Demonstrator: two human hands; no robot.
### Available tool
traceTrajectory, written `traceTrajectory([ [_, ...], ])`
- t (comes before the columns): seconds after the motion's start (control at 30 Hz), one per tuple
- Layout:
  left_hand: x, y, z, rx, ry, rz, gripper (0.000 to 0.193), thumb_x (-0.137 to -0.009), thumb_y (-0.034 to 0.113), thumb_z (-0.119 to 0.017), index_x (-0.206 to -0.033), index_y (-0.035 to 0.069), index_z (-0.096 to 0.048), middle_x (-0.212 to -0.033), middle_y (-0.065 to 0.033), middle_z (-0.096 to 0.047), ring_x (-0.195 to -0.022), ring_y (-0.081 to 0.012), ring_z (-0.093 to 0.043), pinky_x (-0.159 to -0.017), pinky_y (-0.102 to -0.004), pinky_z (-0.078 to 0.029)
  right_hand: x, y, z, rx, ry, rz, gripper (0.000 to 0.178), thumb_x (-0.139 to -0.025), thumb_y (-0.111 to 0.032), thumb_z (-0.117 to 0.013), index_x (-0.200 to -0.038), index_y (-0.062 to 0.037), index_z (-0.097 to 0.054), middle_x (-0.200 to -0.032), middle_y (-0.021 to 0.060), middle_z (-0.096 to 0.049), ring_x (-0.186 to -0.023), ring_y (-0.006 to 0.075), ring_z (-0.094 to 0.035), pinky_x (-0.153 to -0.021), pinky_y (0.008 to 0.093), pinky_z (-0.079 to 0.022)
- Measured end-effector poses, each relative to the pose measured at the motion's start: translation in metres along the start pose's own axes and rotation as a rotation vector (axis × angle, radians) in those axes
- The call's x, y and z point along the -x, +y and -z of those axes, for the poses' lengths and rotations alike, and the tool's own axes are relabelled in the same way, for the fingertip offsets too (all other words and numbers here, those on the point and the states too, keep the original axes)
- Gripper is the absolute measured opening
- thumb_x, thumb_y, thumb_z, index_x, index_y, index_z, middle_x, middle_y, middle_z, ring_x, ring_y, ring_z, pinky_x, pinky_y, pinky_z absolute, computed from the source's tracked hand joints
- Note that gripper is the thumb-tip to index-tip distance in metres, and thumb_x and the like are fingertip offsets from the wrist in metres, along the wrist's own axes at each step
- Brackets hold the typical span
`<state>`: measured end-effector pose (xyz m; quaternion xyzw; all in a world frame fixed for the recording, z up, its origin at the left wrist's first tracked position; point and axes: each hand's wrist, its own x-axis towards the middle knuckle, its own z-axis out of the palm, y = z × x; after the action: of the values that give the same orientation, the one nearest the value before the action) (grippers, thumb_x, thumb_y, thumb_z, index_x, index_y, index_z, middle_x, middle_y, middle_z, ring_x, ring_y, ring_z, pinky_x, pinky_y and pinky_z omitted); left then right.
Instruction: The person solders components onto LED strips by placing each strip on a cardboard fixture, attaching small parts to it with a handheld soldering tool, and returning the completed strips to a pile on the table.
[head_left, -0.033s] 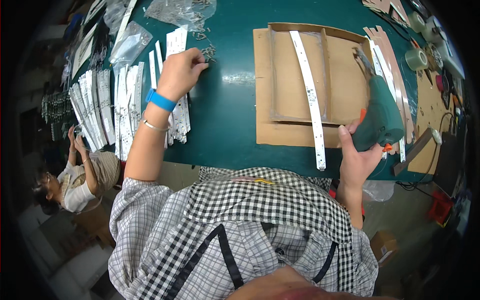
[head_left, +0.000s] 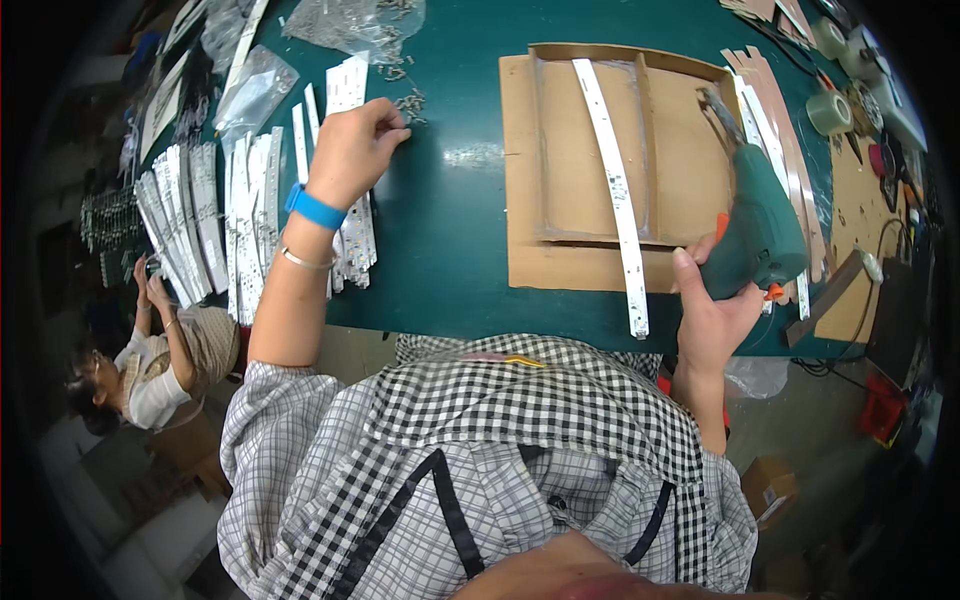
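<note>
A shallow cardboard tray [head_left: 570,180], split by a divider into two compartments, lies on a larger flat cardboard sheet [head_left: 525,270] atop a green table [head_left: 455,220]. A slim white strip [head_left: 614,180] dotted with small marks lies lengthwise over the tray's left compartment, its near end reaching past the tray's near wall and over the table. The tray's right compartment shows bare cardboard beneath the metal tip of a green pistol-shaped tool [head_left: 765,205]; whether the tip touches cannot be told. The worker's right hand [head_left: 720,310], at the tray's near right corner, wraps the tool's handle. To the left of the tray, the left hand [head_left: 362,148] has its thumb and fingers drawn close together beside a scatter of small metal parts [head_left: 412,107]; whether a part is pinched between them cannot be told.

Beyond the tray to the far left, a clear plastic bag [head_left: 345,28] lies with more small parts at it; a second clear bag [head_left: 262,88], its contents unclear, lies farther left of the tray. Rows of white strips [head_left: 255,225] also fill the table left of the tray. Just right of the tray are tan strips [head_left: 785,150], with a clear tape roll [head_left: 830,113] past them. Well left of the tray, a co-worker [head_left: 155,380] raises both hands.
</note>
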<state>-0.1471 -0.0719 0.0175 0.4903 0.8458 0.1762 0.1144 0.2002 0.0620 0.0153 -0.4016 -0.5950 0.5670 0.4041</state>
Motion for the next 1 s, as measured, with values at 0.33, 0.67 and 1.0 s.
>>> traceTrajectory([
  [0.33,0.037,0.12,-0.024,1.237,-0.292,0.033,0.016,-0.094,0.009,-0.06,-0.106,0.0,-0.055,-0.084,-0.0059,-0.065,-0.081,-0.0104,-0.062,-0.075,-0.0226,-0.048,-0.003,-0.007,-0.015,-0.137,-0.293,0.002,0.046,-0.081,0.006,-0.067,-0.124,0.0052,-0.049,-0.098,0.0114,-0.065,-0.086,0.0142,-0.063,-0.077,0.0272,-0.052],
  [0.67,0.035,0.161,-0.05,1.486,-0.474,0.045,0.024,-0.094,0.008,-0.061,-0.112,0.001,-0.047,-0.085,-0.0084,-0.067,-0.079,-0.0121,-0.062,-0.074,-0.0242,-0.05,-0.006,-0.008,-0.025,-0.369,-0.308,-0.049,0.018,-0.083,0.005,-0.069,-0.099,0.0049,-0.061,-0.092,0.0094,-0.069,-0.078,0.0146,-0.068,-0.073,0.0283,-0.057],
  [1.0,0.045,0.163,-0.059,1.225,-0.244,-0.046,0.018,-0.083,0.001,-0.072,-0.099,-0.004,-0.065,-0.089,-0.0079,-0.07,-0.085,-0.0139,-0.067,-0.077,-0.0248,-0.055,-0.007,-0.005,-0.024,-0.289,-0.216,-0.043,0.013,-0.083,0.001,-0.07,-0.094,0.0024,-0.062,-0.084,0.0056,-0.067,-0.075,0.0103,-0.064,-0.07,0.0249,-0.053],
])
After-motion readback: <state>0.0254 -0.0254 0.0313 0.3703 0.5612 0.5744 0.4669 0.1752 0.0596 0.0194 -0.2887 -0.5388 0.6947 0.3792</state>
